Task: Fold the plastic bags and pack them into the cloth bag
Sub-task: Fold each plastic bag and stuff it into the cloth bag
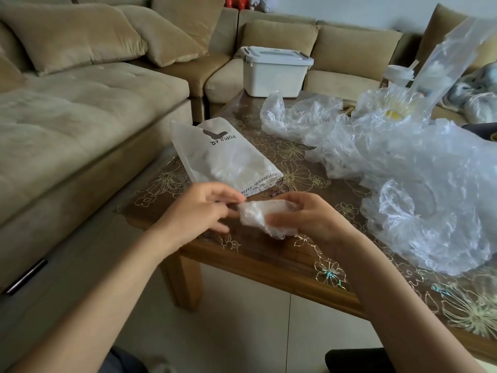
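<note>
Just in front of the cloth bag [226,157], at its hemmed mouth, the right hand [312,214] grips a small folded plastic bag [255,215], fingers [291,201] curled round it. The left hand [199,208] seems to pinch the bundle's end, though blur hides detail. Right of the cloth bag, loose plastic bags [403,179] heap on the surface [269,251].

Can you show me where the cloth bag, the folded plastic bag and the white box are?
cloth bag [223,157]: head view, on its plain middle.
folded bag [255,214]: head view, on its crumpled middle.
white box [274,76]: head view, on its front wall.
</note>
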